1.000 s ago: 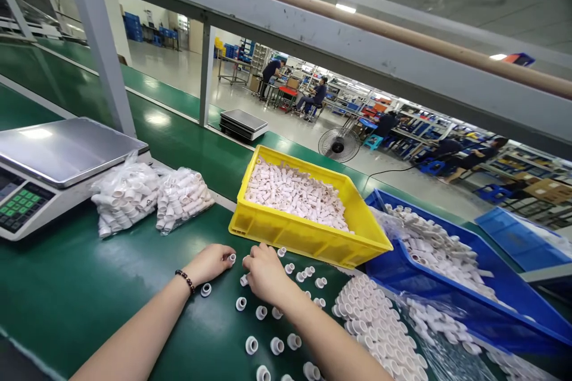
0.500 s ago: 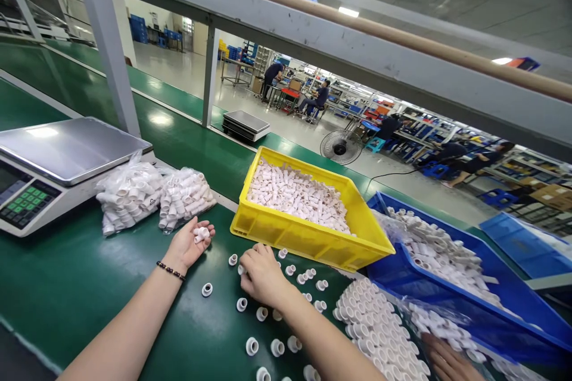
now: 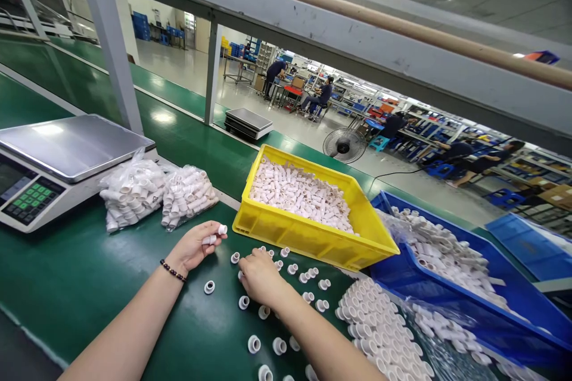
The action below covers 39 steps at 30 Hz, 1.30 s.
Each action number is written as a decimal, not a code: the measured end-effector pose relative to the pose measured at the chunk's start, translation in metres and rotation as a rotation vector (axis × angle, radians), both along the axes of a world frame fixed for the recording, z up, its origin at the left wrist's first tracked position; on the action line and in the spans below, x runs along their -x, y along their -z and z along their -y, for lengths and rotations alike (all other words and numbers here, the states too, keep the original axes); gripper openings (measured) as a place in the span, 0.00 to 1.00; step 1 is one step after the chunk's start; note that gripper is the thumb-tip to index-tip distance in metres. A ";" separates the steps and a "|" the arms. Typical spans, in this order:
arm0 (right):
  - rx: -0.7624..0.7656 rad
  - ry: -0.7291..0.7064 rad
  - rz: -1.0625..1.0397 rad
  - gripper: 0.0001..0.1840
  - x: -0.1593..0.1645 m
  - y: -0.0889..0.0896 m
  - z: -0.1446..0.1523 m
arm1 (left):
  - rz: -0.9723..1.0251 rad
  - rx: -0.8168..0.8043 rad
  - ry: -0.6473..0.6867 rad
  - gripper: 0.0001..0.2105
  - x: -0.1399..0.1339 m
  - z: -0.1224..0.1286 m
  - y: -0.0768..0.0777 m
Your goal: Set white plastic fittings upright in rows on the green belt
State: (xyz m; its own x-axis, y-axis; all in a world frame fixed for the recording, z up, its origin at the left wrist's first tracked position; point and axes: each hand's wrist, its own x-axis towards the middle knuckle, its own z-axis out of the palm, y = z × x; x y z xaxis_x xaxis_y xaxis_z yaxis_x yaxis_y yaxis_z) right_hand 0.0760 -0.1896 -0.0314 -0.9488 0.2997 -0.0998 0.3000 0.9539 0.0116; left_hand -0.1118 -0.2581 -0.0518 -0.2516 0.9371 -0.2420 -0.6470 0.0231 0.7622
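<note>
My left hand (image 3: 199,245) is closed over small white plastic pipe fittings. One fitting (image 3: 222,229) sticks out at the fingertips, and another fitting (image 3: 209,240) lies against the fingers. Low over the green work surface (image 3: 179,321), my right hand (image 3: 260,277) has its fingers curled round a white flanged fitting (image 3: 240,275), mostly hidden by them. Around that hand stand several loose flanged fittings (image 3: 254,344), spaced apart. Behind both hands is a yellow bin (image 3: 286,238) holding a heap of short white pipe pieces (image 3: 304,196).
A scale (image 3: 75,149) stands at left, beside two clear bags of white fittings (image 3: 134,193) (image 3: 187,195). Fittings in tight rows (image 3: 379,327) lie at right, next to a blue bin (image 3: 451,292). A grey frame beam (image 3: 357,41) crosses above; people work in the background.
My left hand has turned and closed from palm-up, bringing a fitting to its fingertips. My right hand has barely moved. Another hand at the lower right has left the view.
</note>
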 end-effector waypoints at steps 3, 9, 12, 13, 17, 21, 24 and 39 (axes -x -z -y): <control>0.037 0.021 -0.025 0.07 0.000 -0.002 -0.002 | -0.052 -0.010 0.121 0.08 -0.005 0.002 -0.005; 0.188 0.138 -0.455 0.21 0.002 -0.024 0.000 | -0.132 -0.012 0.290 0.09 -0.016 0.004 -0.009; 0.245 0.094 -0.530 0.21 0.005 -0.026 0.003 | -0.159 -0.020 0.341 0.10 -0.021 0.005 -0.009; 0.248 0.088 -0.519 0.18 0.007 -0.024 0.005 | -0.168 -0.020 0.354 0.10 -0.023 0.005 -0.009; 0.245 0.140 -0.453 0.08 0.010 -0.015 0.007 | -0.203 -0.006 0.392 0.11 -0.028 0.005 -0.010; 0.304 0.159 -0.488 0.04 0.009 -0.017 0.006 | -0.198 0.008 0.345 0.12 -0.027 0.003 -0.011; 0.345 0.144 -0.584 0.14 0.007 -0.024 0.003 | -0.164 0.021 0.188 0.10 -0.018 0.002 -0.008; 0.236 0.087 -0.309 0.04 -0.005 -0.015 0.036 | -0.595 0.145 0.035 0.08 -0.006 -0.004 0.012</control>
